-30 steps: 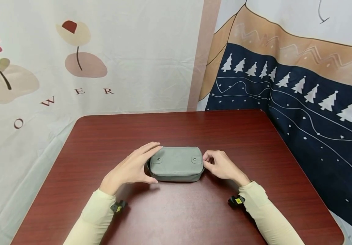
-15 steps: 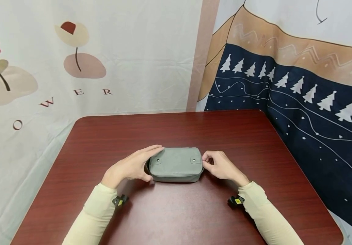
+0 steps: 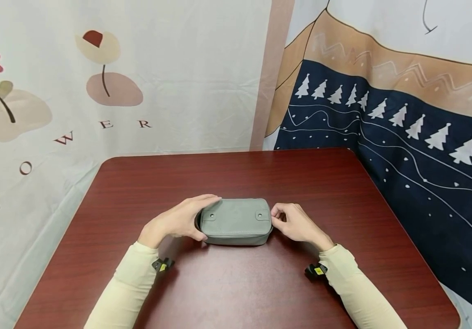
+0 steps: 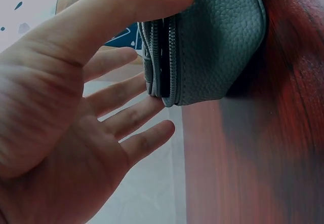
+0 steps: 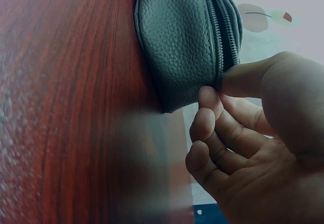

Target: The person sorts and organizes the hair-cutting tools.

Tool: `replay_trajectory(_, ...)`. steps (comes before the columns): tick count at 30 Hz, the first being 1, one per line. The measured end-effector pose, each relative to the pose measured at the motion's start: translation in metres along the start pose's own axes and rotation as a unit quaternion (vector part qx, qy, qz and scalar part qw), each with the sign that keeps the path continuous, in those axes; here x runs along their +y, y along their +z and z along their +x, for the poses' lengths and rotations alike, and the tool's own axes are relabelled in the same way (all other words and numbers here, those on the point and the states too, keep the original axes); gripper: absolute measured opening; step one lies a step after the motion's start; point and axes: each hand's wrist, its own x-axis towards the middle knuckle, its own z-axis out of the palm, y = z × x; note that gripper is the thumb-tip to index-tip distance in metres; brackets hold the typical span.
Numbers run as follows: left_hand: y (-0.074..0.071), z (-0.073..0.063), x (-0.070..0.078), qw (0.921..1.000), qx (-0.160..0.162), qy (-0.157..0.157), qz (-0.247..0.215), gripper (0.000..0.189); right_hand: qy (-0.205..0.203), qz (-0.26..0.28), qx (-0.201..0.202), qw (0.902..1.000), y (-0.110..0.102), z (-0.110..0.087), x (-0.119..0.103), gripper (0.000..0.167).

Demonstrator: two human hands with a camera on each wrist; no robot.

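A grey-green zip pouch (image 3: 237,219) with pebbled leather-like sides and two snap studs lies on the table in the head view. Its zipper (image 5: 218,36) is parted along the right end, and the teeth also stand apart at the left end in the left wrist view. My left hand (image 3: 178,221) holds the left end, thumb on the near side and fingers at the far side. At the right end my right hand (image 3: 297,221) pinches the zipper between thumb and forefinger; these fingertips hide any pull tab. The inside of the pouch is dark.
The reddish-brown table (image 3: 236,288) has rounded corners. A white curtain (image 3: 203,91) with flower prints hangs behind it, and a navy curtain (image 3: 384,137) with tree prints hangs along the right. A small black camera sits on each wrist.
My left hand has moved in, its thumb coming from in front of the pouch onto its left end. The right hand and the pouch have hardly moved.
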Motion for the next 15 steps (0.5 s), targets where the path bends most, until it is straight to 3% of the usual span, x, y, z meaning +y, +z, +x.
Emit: replay_trajectory(15, 0.005, -0.002, -0.0015, 0.9989, 0.044, 0.017, 0.004, 0.099, 0.007, 0.002, -0.001, 1.0, 0.0001, 0.0003, -0.0014, 0.017)
